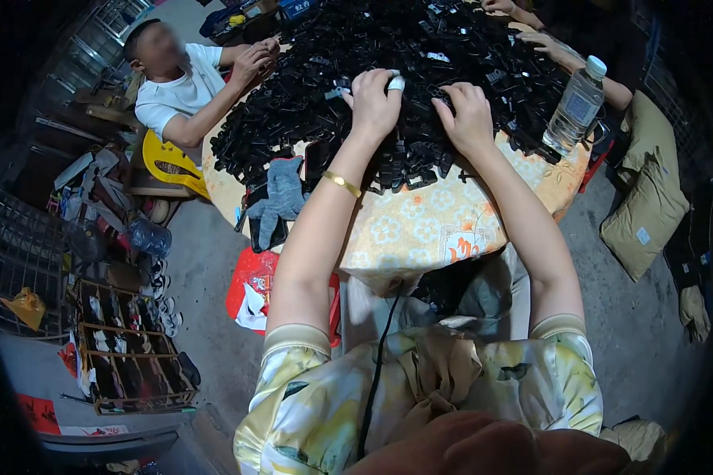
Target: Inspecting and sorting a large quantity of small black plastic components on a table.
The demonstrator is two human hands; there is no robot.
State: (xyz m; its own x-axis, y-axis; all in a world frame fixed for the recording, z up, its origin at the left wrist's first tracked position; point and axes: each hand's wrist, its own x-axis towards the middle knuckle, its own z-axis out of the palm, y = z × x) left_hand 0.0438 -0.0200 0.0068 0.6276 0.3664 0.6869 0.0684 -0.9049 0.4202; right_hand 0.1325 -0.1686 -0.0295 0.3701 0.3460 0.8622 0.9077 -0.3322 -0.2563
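A broad heap of small black plastic parts (309,103) covers most of a round table. My left hand (375,104) rests on the near middle of the heap, its fingers curled down among the parts. A white wrap (396,82) covers the tip of one digit. What those fingers hold is hidden; a small silvery piece (337,93) lies beside them. My right hand (467,115) lies over the heap a little to the right, thumb spread from the bent fingers, and no held thing shows in it. The patterned tablecloth (404,226) shows along the near edge.
A clear bottle (576,107) with a pale cap stands at the table's right. Grey gloves (284,190) lie on the left edge, above a red stool (249,277). A person in a white shirt (186,83) sits left; another person's hand (550,49) reaches in from the right. Tan sacks (646,210) lie on the right floor.
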